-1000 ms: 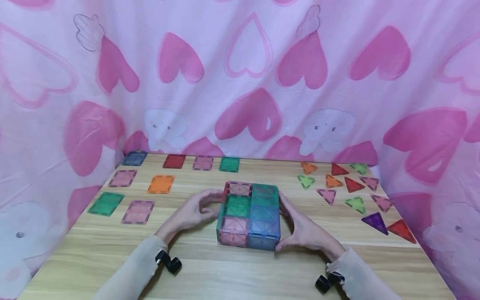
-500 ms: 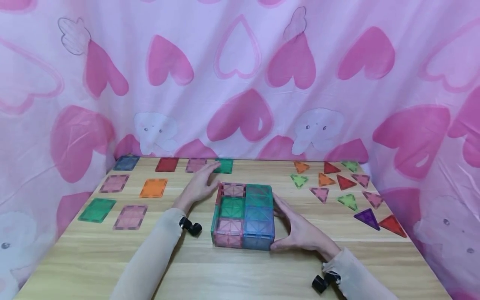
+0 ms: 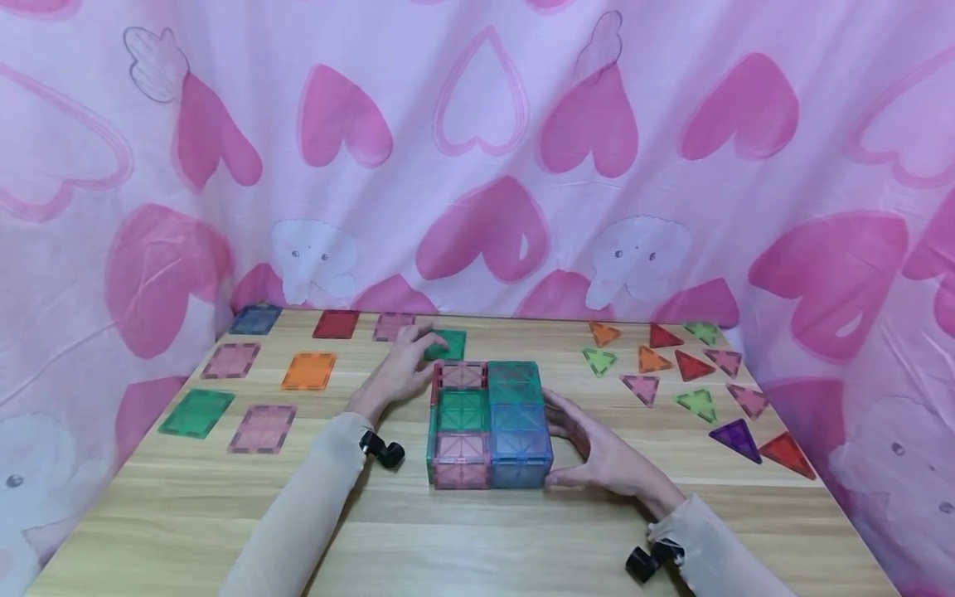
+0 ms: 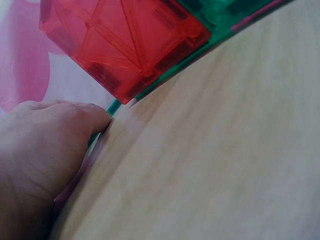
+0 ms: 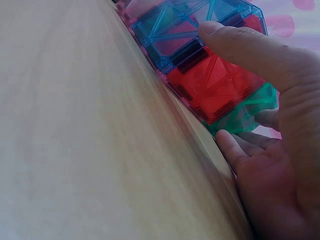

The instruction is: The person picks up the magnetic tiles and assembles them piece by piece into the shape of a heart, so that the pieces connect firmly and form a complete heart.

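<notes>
A low box of translucent magnetic tiles [image 3: 518, 427] stands mid-table, its right half topped with green and blue squares and its left half open above. My right hand [image 3: 597, 448] holds the box's right side, thumb on the blue tile [image 5: 160, 35] near the front corner, fingers toward the back. Behind the box's left half, my left hand [image 3: 403, 365] grips a green square magnetic tile [image 3: 451, 342] on the table. In the left wrist view the thumb meets that tile's edge, close to the box's red side [image 4: 120, 45]; the other fingers are mostly hidden.
Flat square tiles lie at the left and back, among them an orange one [image 3: 308, 371], a red one [image 3: 336, 324] and a pink one [image 3: 261, 429]. Several triangular tiles, including a purple one [image 3: 734, 438], lie at right. A pink heart-print curtain [image 3: 477, 207] surrounds the table.
My left hand has left the box's left side and reached back to the green square tile, which has slid slightly nearer. The right hand has stayed on the box.
</notes>
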The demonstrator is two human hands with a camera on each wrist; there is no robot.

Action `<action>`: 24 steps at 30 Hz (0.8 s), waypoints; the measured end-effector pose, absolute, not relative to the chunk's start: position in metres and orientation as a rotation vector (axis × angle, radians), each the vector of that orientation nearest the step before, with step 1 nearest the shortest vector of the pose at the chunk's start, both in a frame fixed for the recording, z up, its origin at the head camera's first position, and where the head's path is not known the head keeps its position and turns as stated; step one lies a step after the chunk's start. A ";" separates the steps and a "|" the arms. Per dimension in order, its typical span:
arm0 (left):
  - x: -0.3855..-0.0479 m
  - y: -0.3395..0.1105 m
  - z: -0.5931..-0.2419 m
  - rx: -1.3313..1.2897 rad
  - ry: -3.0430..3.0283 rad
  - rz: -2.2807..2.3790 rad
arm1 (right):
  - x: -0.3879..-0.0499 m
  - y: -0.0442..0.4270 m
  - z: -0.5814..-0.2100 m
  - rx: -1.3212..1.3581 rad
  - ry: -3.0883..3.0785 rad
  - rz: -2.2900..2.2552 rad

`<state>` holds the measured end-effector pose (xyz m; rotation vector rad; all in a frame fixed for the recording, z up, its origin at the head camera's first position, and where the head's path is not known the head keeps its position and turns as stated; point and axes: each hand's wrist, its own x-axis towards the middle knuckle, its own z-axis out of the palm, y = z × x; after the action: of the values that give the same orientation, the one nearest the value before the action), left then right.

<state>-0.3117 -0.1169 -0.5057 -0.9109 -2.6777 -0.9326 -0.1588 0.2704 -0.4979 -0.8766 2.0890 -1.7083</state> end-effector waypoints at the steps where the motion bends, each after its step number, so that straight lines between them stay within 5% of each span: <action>1: -0.312 -0.117 -0.505 -0.914 -2.681 -0.933 | -0.159 0.271 -0.498 -0.872 2.089 -1.710; 24: -0.301 -0.117 -0.487 -0.364 -2.380 -1.477 | -0.161 0.271 -0.499 -0.898 2.076 -1.722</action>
<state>-0.3006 -0.1165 -0.4870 -0.3639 -2.3798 -1.4767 -0.1611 0.2706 -0.4992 -0.8984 2.0759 -1.7221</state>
